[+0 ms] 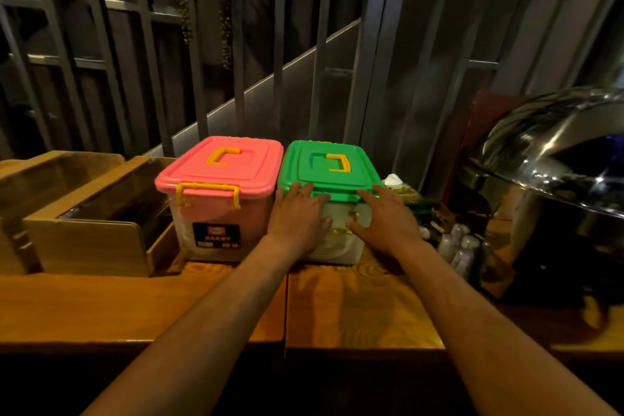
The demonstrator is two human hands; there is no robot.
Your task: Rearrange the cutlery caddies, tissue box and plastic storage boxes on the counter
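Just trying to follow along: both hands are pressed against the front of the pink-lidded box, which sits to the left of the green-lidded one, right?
Not quite. The head view shows the left hand and right hand on the front of the green-lidded box, not the pink-lidded box. The pink one does sit to its left.

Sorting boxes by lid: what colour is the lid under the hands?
Green lid, with a yellow handle; head view.
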